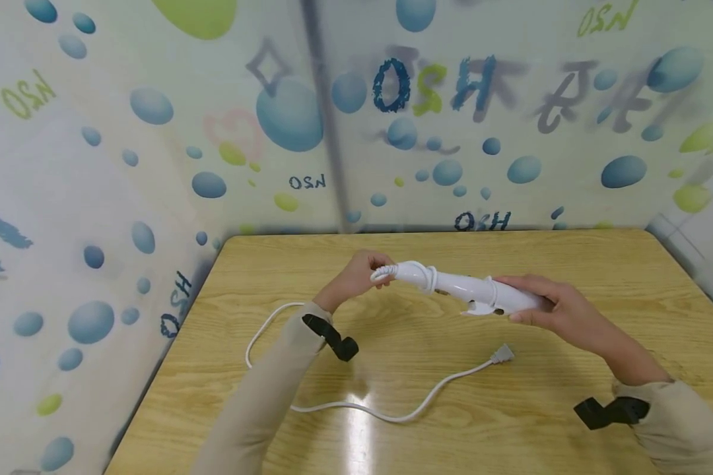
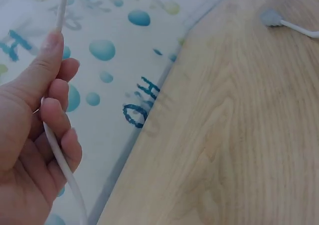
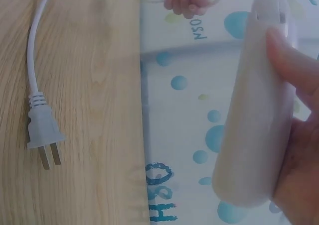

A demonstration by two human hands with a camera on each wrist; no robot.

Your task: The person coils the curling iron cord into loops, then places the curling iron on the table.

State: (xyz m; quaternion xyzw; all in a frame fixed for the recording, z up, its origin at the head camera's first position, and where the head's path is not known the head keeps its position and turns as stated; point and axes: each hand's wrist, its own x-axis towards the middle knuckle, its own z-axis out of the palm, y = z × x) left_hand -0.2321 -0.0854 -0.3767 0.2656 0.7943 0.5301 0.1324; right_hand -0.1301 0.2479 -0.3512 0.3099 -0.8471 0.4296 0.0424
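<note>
A long white hair styling iron (image 1: 466,286) is held up over the table, tilted slightly, with its white cord wound round the body in places. My right hand (image 1: 561,309) grips its thick right end, thumb along one side; that rounded end of the iron (image 3: 251,120) fills much of the right wrist view. By the iron's coiled cord sleeve (image 1: 384,272), my left hand (image 1: 356,277) pinches the cord (image 2: 62,158), which runs through its curled fingers. The loose cord trails down over the table to a two-pin plug (image 1: 502,354).
Wood-grain table (image 1: 428,442) lies beneath both hands. The plug (image 3: 44,128) rests on it with bare prongs. A wall covering (image 1: 380,158) with bubbles and lettering stands behind the table and along its left side. A black strap mount (image 1: 331,335) sits on the left wrist.
</note>
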